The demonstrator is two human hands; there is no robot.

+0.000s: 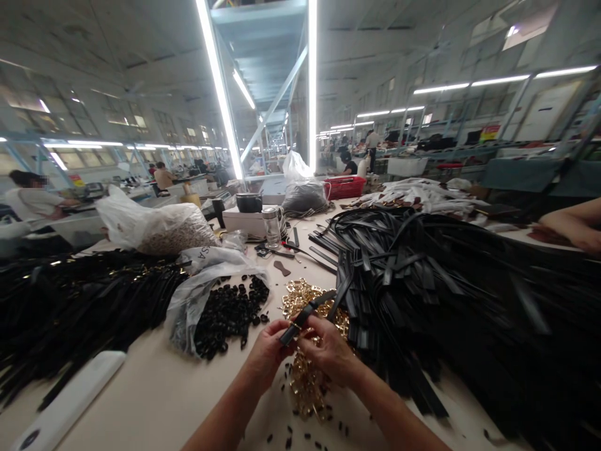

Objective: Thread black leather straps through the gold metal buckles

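My left hand [272, 346] pinches a black strap [305, 312] near its end, fingers closed. Close beside it, my right hand [326, 351] also grips the strap, thumb and fingers bent round it. A bit of gold metal shows on the strap between the hands; its exact shape is too small to tell. Under and behind the hands lies a heap of gold buckles [305, 391]. Left of them, small black loops [230, 313] spill from a clear plastic bag [181, 319]. A large pile of black straps [389, 257] lies to the right.
More black straps with gold fittings [84, 294] cover the left side. A white elongated object [75, 401] lies front left. Behind stand a glass jar [272, 227], a full plastic bag [173, 225] and a red basket [345, 186]. Another person's arm [577, 225] rests at far right.
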